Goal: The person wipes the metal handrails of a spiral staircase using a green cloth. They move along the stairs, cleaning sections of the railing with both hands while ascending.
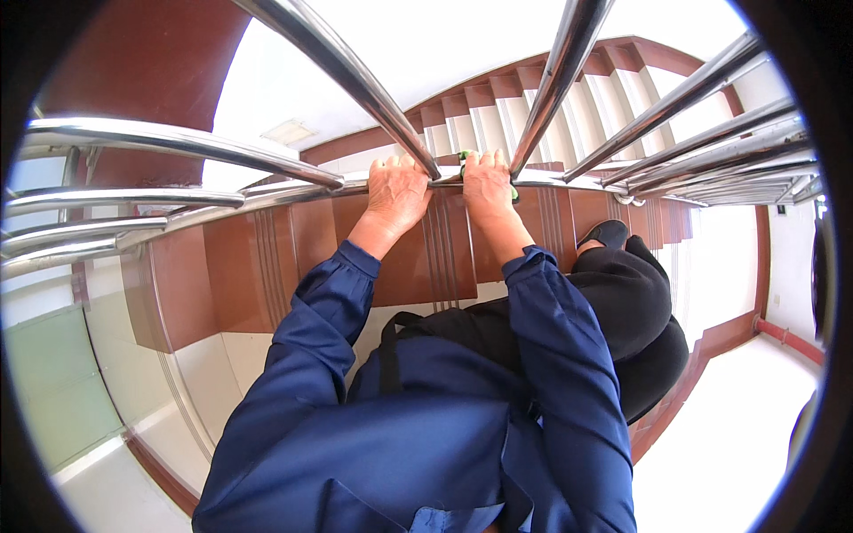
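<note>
My left hand [398, 193] grips the polished metal bottom rail [300, 190] of a stair railing, its fingers curled over the far side. Beside it on the right, my right hand [490, 190] is closed around the same rail. A bit of green cloth [515, 194] shows from under that hand, pressed against the metal; most of it is hidden. An upright metal baluster [393, 113] rises just past my left hand, and a second baluster [546, 100] stands right beside my right hand.
Red-brown stair treads [393, 253] with grooved strips lie under my arms. My bent legs in black trousers [620, 300] rest on the stairs at right. Beyond the railing another flight of stairs [533, 113] runs along a white wall. More balusters [166, 150] stand on the left.
</note>
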Action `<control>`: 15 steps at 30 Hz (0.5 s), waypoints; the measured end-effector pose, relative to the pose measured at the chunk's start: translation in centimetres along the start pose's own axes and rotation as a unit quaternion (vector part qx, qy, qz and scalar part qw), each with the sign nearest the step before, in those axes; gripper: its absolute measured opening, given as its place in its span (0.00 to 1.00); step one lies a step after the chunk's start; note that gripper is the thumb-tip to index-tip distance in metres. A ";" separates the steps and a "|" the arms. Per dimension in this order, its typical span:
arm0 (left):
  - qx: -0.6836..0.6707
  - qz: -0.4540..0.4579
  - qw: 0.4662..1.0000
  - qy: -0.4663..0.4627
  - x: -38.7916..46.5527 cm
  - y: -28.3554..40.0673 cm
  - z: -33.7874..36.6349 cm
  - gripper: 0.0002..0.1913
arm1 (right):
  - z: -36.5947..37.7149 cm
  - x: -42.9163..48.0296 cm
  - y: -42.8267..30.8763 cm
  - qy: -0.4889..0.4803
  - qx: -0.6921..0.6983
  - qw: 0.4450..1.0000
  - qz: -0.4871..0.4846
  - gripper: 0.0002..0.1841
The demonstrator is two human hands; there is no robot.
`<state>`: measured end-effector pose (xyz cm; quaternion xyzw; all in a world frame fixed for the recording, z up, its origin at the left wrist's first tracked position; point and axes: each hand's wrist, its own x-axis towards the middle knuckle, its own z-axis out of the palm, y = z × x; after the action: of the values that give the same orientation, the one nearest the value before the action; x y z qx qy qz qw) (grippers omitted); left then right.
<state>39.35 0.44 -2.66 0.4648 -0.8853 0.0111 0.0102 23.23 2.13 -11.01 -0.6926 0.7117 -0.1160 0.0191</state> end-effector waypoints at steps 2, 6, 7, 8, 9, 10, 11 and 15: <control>0.001 0.011 1.000 0.002 0.0 -0.2 0.2 0.16 | -0.5 -0.7 -1.2 0.046 -0.040 0.998 0.013 0.24; -0.008 0.049 0.993 0.103 -0.2 -0.3 0.4 0.13 | -2.1 -3.6 -4.5 0.018 -0.003 1.000 -0.015 0.29; -0.002 0.041 0.994 0.098 -0.2 -0.2 0.5 0.13 | -2.5 -4.1 -5.2 -0.001 0.015 1.000 -0.022 0.30; 0.001 0.034 0.995 0.092 -0.2 -0.1 0.6 0.12 | -2.8 -4.6 -5.8 -0.012 0.061 0.998 -0.014 0.32; -0.001 0.031 0.995 0.096 -0.2 -0.1 0.6 0.12 | -3.1 -5.0 -6.2 0.001 0.130 0.992 -0.001 0.34; 0.001 0.032 0.994 0.103 -0.2 0.0 0.6 0.10 | -3.3 -5.2 -6.5 -0.009 0.171 0.985 0.028 0.35; 0.000 0.033 0.993 0.109 -0.2 0.0 0.6 0.10 | -3.5 -5.4 -6.9 0.034 0.223 0.973 0.045 0.36; -0.030 0.043 0.990 0.131 -0.4 0.0 0.6 0.08 | -3.4 -4.5 -7.9 0.054 0.442 0.849 0.285 0.30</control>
<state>39.54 0.76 -3.27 0.4202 -0.8954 0.0462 0.1397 30.50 6.95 -6.77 -0.3705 0.7512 -0.4452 0.3166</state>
